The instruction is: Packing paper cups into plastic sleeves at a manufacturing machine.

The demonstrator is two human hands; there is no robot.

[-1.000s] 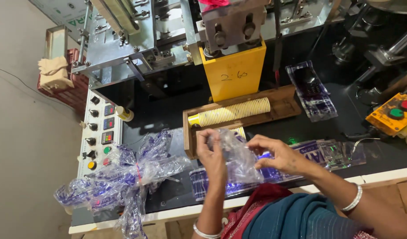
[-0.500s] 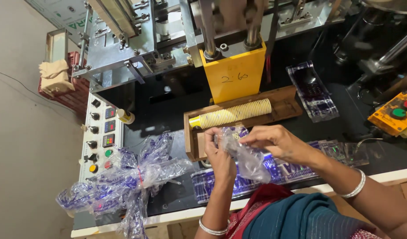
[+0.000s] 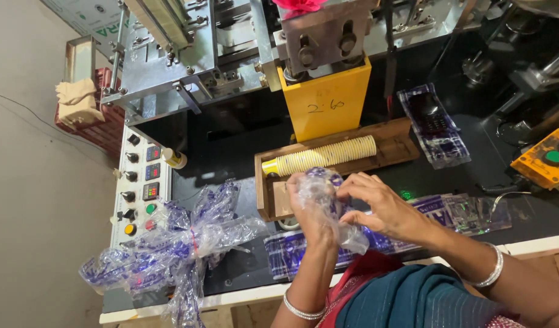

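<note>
Both hands grasp one clear plastic bag (image 3: 328,203) with blue print, at centre frame just below the middle. The left hand (image 3: 308,212) is closed around the bag from the left side; the right hand (image 3: 383,206) pinches its right edge with curled fingers. Bag tail hangs toward lower centre.

Directly above the hands lies a wooden tray (image 3: 401,143) holding a horizontal stack of yellow paper cups (image 3: 322,158). Above that, a yellow block (image 3: 325,103) under a grey metal machine head (image 3: 328,36). Flat printed bags (image 3: 468,212) lie on the black tabletop (image 3: 231,140) right of the hands. A bundle of crumpled bags (image 3: 170,243) sits lower left, beside a control panel (image 3: 136,188). A yellow button box (image 3: 547,161) is at the right edge.
</note>
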